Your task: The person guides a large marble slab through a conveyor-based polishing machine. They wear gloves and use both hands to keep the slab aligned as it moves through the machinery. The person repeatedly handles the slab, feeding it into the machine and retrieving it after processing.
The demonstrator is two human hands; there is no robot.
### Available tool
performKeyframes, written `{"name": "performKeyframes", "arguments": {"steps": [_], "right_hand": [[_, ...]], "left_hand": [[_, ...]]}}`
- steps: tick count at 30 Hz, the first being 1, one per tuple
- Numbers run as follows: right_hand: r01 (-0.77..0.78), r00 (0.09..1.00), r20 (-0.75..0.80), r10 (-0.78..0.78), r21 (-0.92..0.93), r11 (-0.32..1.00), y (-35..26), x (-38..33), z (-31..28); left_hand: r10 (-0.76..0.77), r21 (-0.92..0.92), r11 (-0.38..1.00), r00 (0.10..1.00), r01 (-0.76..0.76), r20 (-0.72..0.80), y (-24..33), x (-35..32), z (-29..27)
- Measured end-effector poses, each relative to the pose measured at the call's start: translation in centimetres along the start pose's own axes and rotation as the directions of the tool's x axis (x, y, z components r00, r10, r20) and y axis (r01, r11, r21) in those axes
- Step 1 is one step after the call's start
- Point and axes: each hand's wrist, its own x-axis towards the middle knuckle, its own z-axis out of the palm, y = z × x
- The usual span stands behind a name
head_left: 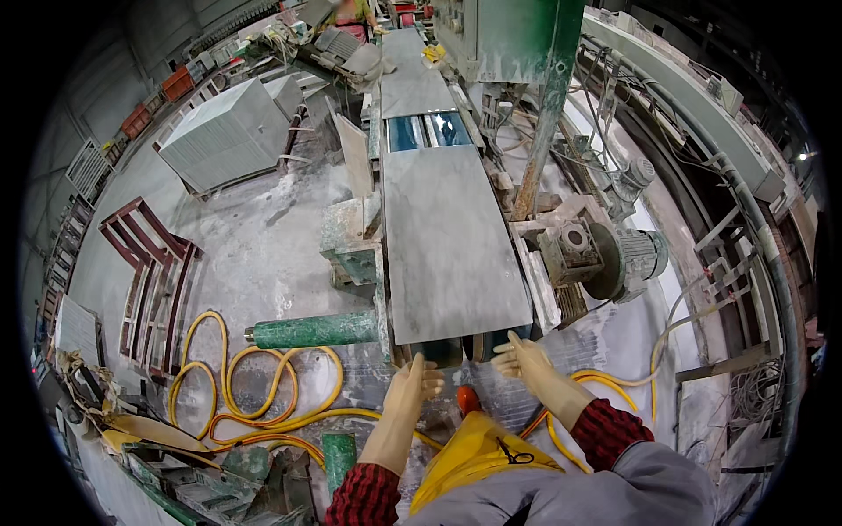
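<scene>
A grey stone slab (456, 245) lies flat on the conveyor in front of me, its near edge toward my body. Both my hands wear pale yellow gloves. My left hand (417, 382) is just short of the slab's near left corner, thumb up and fingers loosely bent. By the near right corner is my right hand (524, 359), fingers apart and palm turned inward. Nothing shows in either hand, and I cannot tell whether the right fingertips touch the slab. Farther along lies a second grey slab (415, 89), with blue conveyor belts (405, 133) showing between the two.
A motor (638, 263) with a gearbox stands right of the conveyor. On the left a green roller (316, 330) juts out above coiled yellow hoses (224, 359). Beyond are a red metal rack (158, 272) and a stack of slabs (224, 131). Another person (353, 17) is at the far end.
</scene>
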Motion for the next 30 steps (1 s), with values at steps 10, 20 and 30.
{"name": "performKeyframes", "arguments": {"steps": [10, 20, 30], "right_hand": [[0.001, 0.992, -0.126, 0.004, 0.04, 0.999, -3.9, 5.0, 3.7], [0.073, 0.994, -0.096, -0.059, 0.153, 0.986, -13.4, 15.4, 6.9], [0.058, 0.993, -0.112, -0.038, 0.189, 0.98, -19.8, 21.8, 8.6]], "left_hand": [[0.11, 0.002, 0.994, 0.982, -0.111, -0.154, 1.4, 7.8, 3.0], [0.164, -0.154, 0.975, 0.986, -0.163, -0.008, 11.4, 16.8, 4.1], [0.625, 0.619, 0.292, 0.636, -0.729, 0.454, 15.0, 26.2, 3.5]]}}
